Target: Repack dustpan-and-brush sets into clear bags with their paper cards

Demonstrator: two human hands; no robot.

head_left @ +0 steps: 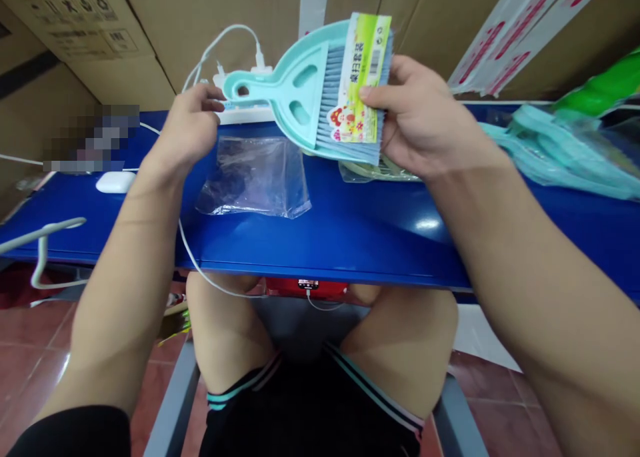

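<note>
Right hand (425, 117) grasped 1 mint plastic dustpan (295, 90) up above the desk, fingers clenched around its far side, thumb pressed on 1 printed paper label (363, 77). 1 grey-bristled hand brush (330, 90) sat nested in the pan, right by the right thumb. Left hand (187, 130) was open, its fingers (207, 97) loosely curled just beside the dustpan handle; probably not gripping, though contact was hard to tell from this angle.

The dustpan and brush were outside 1 clear plastic bag (255, 180), lying flat on the blue desk (320, 257) below the left fingers. Under the right fingers lay 1 pale wrapped item (377, 173). Past the left fingers: 1 white power strip (240, 113), 1 white mouse (115, 181). Right of the right fingers: 1 heap of teal plastic goods (560, 150).
</note>
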